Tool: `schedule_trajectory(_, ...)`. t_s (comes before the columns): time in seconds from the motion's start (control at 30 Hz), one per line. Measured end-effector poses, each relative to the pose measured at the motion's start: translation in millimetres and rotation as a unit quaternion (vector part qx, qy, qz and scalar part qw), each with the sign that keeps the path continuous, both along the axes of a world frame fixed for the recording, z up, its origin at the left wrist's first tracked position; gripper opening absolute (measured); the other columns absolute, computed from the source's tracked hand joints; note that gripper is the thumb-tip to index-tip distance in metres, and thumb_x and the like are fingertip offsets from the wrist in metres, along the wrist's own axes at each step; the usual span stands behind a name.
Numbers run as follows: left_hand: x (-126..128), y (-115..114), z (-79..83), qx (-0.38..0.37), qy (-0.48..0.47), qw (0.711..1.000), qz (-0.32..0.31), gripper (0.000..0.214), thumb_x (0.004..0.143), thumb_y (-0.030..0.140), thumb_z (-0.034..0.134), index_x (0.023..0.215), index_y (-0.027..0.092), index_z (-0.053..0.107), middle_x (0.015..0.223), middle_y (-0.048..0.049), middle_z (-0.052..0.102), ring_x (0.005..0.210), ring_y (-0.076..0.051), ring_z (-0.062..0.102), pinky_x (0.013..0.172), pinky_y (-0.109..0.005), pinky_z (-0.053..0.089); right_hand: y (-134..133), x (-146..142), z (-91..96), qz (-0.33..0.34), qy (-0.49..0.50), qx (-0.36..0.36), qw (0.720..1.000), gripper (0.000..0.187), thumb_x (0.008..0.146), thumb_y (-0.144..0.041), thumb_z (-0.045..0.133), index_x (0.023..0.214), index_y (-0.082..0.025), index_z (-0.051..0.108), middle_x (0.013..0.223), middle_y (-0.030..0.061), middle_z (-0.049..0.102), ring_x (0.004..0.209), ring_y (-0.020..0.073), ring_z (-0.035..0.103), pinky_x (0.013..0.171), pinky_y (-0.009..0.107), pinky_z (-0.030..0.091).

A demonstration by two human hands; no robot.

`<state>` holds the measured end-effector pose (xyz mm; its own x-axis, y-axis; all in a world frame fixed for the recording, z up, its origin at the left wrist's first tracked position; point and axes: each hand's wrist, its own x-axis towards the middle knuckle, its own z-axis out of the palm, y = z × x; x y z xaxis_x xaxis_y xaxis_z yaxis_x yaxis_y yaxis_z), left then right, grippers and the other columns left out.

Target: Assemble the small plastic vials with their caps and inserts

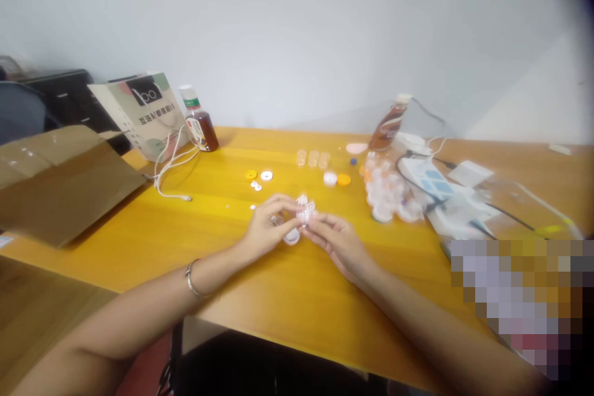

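Left hand [271, 223] and right hand [338, 244] had a joint grip on a small piece [305, 211], seemingly patterned but blurred, above the bench [278, 297]; handling judged unfinished. White disc [266, 176] lay untouched, far left.

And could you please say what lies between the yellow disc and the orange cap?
The head view shows a white disc, then a white cap beside the orange cap.
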<state>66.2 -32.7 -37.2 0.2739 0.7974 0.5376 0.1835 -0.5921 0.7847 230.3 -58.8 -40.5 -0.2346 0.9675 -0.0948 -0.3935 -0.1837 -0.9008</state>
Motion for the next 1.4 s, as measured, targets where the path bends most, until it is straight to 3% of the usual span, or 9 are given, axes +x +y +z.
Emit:
schedule_trajectory(0.4, -1.2, -1.9, 6.2, -0.001, 0.014, 1.000, 0.011, 0.015, 0.073, 0.023, 0.065, 0.087, 0.016, 0.066, 0.088, -0.0064, 0.063, 0.086, -0.016, 0.059, 0.081, -0.031, 0.046, -0.6, 0.4, 2.2, 0.007, -0.008, 0.003, 1.000, 0.011, 0.066, -0.030, 0.070, 0.070, -0.020, 0.067, 0.080, 0.0000, 0.070, 0.079, 0.0115, 0.064, 0.087, 0.030, 0.048)
schedule_trajectory(0.9, 3.5, -4.9, -0.8, -0.030, -0.014, 0.999, 0.013, 0.015, 0.075, 0.023, 0.063, 0.088, 0.015, 0.064, 0.088, -0.0059, 0.061, 0.083, -0.014, 0.058, 0.077, -0.027, 0.046, -3.0, -2.2, 3.7, 0.003, 0.014, 0.006, 1.000, 0.008, 0.066, -0.027, 0.071, 0.069, -0.020, 0.067, 0.074, -0.0028, 0.068, 0.073, 0.0084, 0.063, 0.085, 0.027, 0.049)
schedule_trajectory(1.27, 2.5, -2.2, 4.0, -0.186, -0.072, 0.979, -0.041, 0.019, 0.074, 0.027, 0.064, 0.085, 0.012, 0.063, 0.084, -0.0060, 0.064, 0.074, -0.013, 0.060, 0.070, -0.024, 0.048, -1.5, -4.0, 2.3, -0.030, -0.041, 0.011, 0.999, 0.013, 0.063, -0.028, 0.072, 0.066, -0.018, 0.065, 0.069, -0.0017, 0.068, 0.068, 0.0101, 0.063, 0.080, 0.028, 0.051)
schedule_trajectory(1.4, -0.1, 1.1, 6.2, -0.221, -0.049, 0.971, -0.076, 0.032, 0.076, 0.027, 0.062, 0.105, 0.013, 0.059, 0.086, -0.0058, 0.064, 0.073, -0.012, 0.059, 0.069, -0.024, 0.047, -0.4, -2.8, 1.1, -0.037, -0.096, 0.046, 0.994, 0.016, 0.061, -0.030, 0.072, 0.065, -0.017, 0.064, 0.065, -0.0013, 0.067, 0.061, 0.0099, 0.062, 0.073, 0.027, 0.051)
